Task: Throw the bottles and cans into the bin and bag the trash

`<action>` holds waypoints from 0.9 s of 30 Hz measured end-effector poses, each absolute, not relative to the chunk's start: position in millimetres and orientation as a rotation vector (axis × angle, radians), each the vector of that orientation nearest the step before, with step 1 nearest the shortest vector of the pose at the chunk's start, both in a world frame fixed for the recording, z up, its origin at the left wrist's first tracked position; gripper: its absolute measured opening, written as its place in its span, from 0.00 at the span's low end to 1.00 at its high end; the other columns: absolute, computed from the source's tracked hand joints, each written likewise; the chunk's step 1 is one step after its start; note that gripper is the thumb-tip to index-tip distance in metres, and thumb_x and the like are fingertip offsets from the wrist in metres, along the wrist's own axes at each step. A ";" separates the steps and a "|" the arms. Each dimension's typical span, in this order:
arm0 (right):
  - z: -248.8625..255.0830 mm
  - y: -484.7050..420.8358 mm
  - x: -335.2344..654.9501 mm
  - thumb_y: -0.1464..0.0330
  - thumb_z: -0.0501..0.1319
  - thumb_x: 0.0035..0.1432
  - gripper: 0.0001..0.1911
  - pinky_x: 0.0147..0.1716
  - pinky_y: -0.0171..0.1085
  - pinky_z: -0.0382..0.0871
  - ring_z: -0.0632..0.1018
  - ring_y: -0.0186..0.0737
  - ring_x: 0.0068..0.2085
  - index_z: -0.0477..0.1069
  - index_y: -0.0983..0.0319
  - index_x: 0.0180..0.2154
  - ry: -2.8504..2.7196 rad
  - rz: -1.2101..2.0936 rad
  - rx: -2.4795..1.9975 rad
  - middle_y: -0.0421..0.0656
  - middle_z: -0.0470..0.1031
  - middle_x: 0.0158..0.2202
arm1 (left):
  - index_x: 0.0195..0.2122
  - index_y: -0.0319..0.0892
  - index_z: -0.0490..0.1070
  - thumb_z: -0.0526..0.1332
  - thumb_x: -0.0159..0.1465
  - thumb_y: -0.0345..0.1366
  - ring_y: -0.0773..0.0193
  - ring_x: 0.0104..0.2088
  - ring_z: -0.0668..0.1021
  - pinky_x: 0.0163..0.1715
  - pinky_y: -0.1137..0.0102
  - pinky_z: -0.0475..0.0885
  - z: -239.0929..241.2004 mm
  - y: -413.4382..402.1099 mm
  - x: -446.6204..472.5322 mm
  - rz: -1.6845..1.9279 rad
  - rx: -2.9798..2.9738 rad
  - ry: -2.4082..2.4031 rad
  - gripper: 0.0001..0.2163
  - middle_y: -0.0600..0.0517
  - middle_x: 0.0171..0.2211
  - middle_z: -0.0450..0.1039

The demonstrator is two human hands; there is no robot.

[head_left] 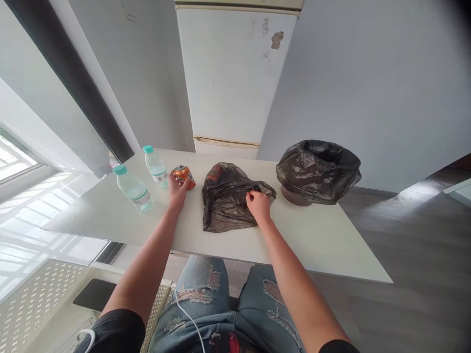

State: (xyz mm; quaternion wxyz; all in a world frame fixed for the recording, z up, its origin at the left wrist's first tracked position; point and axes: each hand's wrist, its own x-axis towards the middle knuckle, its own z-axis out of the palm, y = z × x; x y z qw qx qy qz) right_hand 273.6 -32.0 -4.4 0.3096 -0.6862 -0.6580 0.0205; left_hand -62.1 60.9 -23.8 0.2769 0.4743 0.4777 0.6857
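Note:
On the left half of the white table, my left hand is wrapped round an orange drink can that stands upright. My right hand pinches the edge of a thin black plastic bag, which lies on the table with its mouth towards the right. Something reddish, perhaps another can, shows dimly through the far left part of the bag. Two clear plastic bottles with teal caps, a nearer one and a farther one, stand left of the can.
A brown bin lined with a black bag stands at the table's right end. The white table has its near edge just before my knees. A white fridge is behind it. A white cable crosses my lap.

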 end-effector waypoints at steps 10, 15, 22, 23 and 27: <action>-0.2 -34.6 277.7 0.73 0.61 0.62 0.13 0.53 0.53 0.64 0.77 0.62 0.54 0.80 0.68 0.46 -1.414 0.002 -2.300 0.61 0.80 0.44 | 0.62 0.53 0.65 0.76 0.51 0.38 0.54 0.54 0.79 0.44 0.64 0.78 -19.7 51.6 -57.5 1.675 1.497 1.377 0.37 0.45 0.60 0.72; 0.1 -37.3 278.8 0.72 0.61 0.61 0.13 0.53 0.58 0.63 0.71 0.67 0.60 0.80 0.67 0.45 -1.410 -0.108 -2.252 0.62 0.78 0.48 | 0.67 0.52 0.60 0.76 0.53 0.40 0.48 0.62 0.75 0.60 0.51 0.72 -15.3 46.1 -54.5 1.673 1.610 1.402 0.42 0.43 0.62 0.70; -0.7 -33.6 278.8 0.63 0.60 0.70 0.13 0.53 0.52 0.64 0.72 0.60 0.55 0.83 0.59 0.40 -1.576 -0.065 -1.936 0.54 0.78 0.46 | 0.55 0.43 0.69 0.60 0.72 0.43 0.53 0.57 0.76 0.62 0.53 0.70 6.0 15.0 -42.6 2.164 1.845 1.449 0.14 0.43 0.53 0.73; -2.3 -31.7 278.7 0.62 0.58 0.72 0.16 0.53 0.51 0.65 0.73 0.57 0.53 0.83 0.59 0.38 -1.639 -0.027 -1.863 0.52 0.78 0.44 | 0.50 0.44 0.71 0.57 0.73 0.42 0.53 0.55 0.77 0.61 0.53 0.71 8.6 11.0 -34.7 2.092 1.943 1.417 0.10 0.44 0.49 0.74; -12.1 -22.9 277.2 0.61 0.54 0.75 0.20 0.53 0.48 0.69 0.73 0.53 0.50 0.82 0.58 0.38 -1.866 0.070 -1.586 0.50 0.78 0.41 | 0.52 0.46 0.76 0.58 0.73 0.41 0.52 0.59 0.76 0.63 0.54 0.71 9.7 5.8 15.7 1.491 2.246 1.292 0.12 0.43 0.54 0.74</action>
